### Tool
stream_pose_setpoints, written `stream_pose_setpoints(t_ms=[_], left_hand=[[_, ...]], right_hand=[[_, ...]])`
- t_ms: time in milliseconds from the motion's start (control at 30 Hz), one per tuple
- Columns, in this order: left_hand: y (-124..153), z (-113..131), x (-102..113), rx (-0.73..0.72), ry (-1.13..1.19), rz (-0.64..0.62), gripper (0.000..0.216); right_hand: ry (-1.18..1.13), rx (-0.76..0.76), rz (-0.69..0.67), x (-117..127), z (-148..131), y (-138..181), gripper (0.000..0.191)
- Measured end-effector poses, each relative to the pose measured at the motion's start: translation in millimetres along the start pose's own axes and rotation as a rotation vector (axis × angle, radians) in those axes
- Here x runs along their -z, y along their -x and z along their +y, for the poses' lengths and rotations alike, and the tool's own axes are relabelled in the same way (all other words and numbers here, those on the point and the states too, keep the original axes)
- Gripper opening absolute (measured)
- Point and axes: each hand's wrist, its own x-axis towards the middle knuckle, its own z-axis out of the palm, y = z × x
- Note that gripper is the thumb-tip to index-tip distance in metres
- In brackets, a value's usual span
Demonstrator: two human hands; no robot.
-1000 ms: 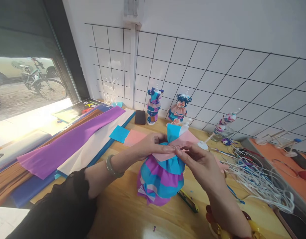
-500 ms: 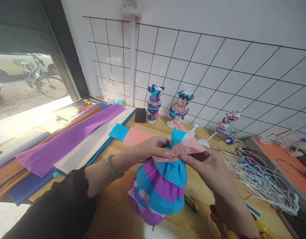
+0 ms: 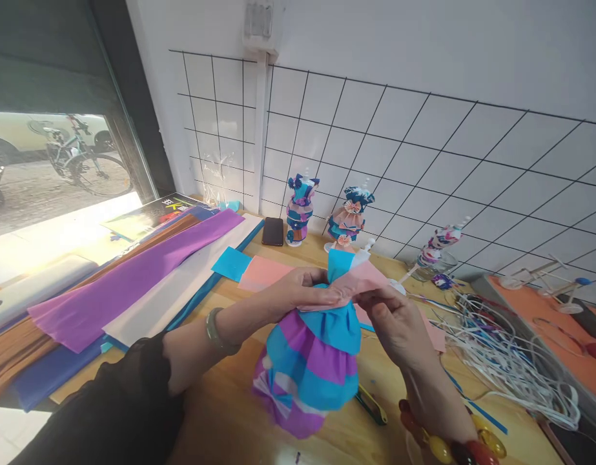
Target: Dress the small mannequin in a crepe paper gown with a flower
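A small white dress form [image 3: 363,256] stands tilted in front of me, dressed in a tiered blue and purple crepe paper skirt [image 3: 310,361]. Pink crepe paper [image 3: 358,283] wraps across its bodice beside a blue piece [image 3: 340,263]. My left hand [image 3: 310,290] is closed at the waist, its thumb pressing the pink paper while the other fingers go behind the form. On the other side, my right hand [image 3: 394,316] pinches the loose end of that pink paper. Its fingertips are partly hidden by the paper.
Long crepe strips [image 3: 147,271] lie on the left, near a phone [image 3: 273,231]. Dressed forms [image 3: 300,210] stand along the grid wall. A cutter [image 3: 372,405] lies by the skirt, and tangled white cords [image 3: 515,361] spread at right beside an orange tray [image 3: 544,316].
My right hand has slid from the waist outward along the pink paper, its thumb now away from my left thumb. My left hand still presses at the waist. The view has tilted up slightly.
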Motion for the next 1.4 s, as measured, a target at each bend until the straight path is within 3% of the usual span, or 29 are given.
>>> stream_pose_setpoints(t_ms=[100, 200, 367, 600, 833, 1133, 1400], left_hand=[[-0.9, -1.0, -1.6, -0.141, -0.221, 0.088, 0.039], [-1.2, -2.9, -4.6, -0.210, -0.382, 0.123, 0.039], [2.4, -2.5, -10.6, -0.230, -0.451, 0.089, 0.039], [8.2, 0.1, -19.3, -0.290, -0.655, 0.116, 0.041], [8.7, 0.7, -20.7, -0.347, -0.891, 0.115, 0.039], [6.5, 3.8, -16.9, -0.263, -0.757, 0.076, 0.046], [2.8, 1.0, -12.9, -0.296, -0.666, -0.026, 0.066]], right_hand=[[0.034, 0.051, 0.088, 3.7, -3.2, -1.2, 0.040], [0.045, 0.056, 0.198, 2.1, -8.2, -1.1, 0.047], [0.079, 0.023, 0.237, -1.9, -14.8, 3.5, 0.050], [-0.031, -0.048, 0.293, -7.6, -22.8, 5.9, 0.039], [-0.047, -0.023, 0.443, -15.4, -25.4, 3.3, 0.035], [-0.007, -0.040, 0.512, -15.3, -21.2, 3.2, 0.038], [-0.172, -0.073, 0.466, -7.0, -12.0, -2.9, 0.038]])
